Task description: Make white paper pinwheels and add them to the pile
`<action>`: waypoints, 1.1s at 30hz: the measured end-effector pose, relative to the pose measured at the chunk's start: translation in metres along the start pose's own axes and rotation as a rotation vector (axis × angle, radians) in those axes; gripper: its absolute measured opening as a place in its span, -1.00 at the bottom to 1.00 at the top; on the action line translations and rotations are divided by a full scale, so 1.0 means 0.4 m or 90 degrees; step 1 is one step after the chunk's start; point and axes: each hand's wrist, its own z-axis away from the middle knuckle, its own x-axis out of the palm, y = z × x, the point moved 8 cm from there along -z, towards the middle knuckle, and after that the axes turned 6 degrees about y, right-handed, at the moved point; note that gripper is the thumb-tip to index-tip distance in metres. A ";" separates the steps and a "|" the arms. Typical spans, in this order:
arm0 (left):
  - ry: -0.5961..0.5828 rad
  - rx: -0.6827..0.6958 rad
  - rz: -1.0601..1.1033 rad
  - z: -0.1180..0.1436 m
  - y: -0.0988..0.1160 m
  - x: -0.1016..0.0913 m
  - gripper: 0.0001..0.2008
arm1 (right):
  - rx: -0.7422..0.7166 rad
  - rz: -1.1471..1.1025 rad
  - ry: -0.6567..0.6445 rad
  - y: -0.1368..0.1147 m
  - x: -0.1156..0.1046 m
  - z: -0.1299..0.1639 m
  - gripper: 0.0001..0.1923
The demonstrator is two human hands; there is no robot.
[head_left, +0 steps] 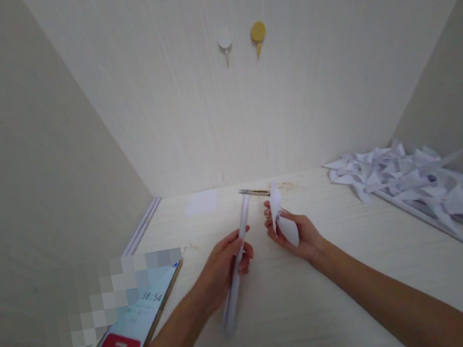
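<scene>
My left hand (227,263) grips a long folded white paper (236,261), seen edge-on, that runs from near the desk's back down past my wrist. To its right, my right hand (298,236) holds a smaller curled piece of white paper (282,219) between thumb and fingers. The two hands are close together above the middle of the pale wooden desk (291,317), not touching. Just beyond them, scissors (255,192) lie flat on the desk, partly hidden by the papers.
A heap of folded paper planes (419,180) fills the desk's right side. A phone (129,333) with a timer lies front left. A small white sheet (201,202) lies at the back. Two hooks, white (224,42) and yellow (258,33), hang on the wall.
</scene>
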 end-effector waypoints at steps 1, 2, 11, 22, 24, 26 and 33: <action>0.002 -0.011 0.022 0.003 -0.020 0.003 -0.60 | 0.001 -0.009 0.005 -0.001 -0.001 -0.001 -0.74; 0.007 -0.012 0.037 0.006 -0.032 0.003 -0.59 | 0.003 -0.017 0.010 -0.001 -0.002 -0.002 -0.73; 0.024 -0.021 0.072 0.011 -0.048 -0.009 -0.68 | 0.007 -0.060 0.066 0.000 -0.024 -0.017 -0.80; -0.034 -0.013 0.007 0.018 -0.055 0.012 -0.87 | 0.005 -0.054 0.138 0.001 -0.037 -0.028 -0.84; -0.035 -0.013 0.004 0.018 -0.055 0.013 -0.88 | -0.010 -0.042 0.152 -0.002 -0.040 -0.029 -0.85; -0.035 -0.010 -0.002 0.017 -0.055 0.013 -0.88 | -0.027 -0.030 0.165 -0.006 -0.042 -0.029 -0.85; -0.030 0.006 -0.031 0.022 -0.049 0.015 -0.76 | -0.074 0.034 0.205 -0.017 -0.049 -0.025 -0.86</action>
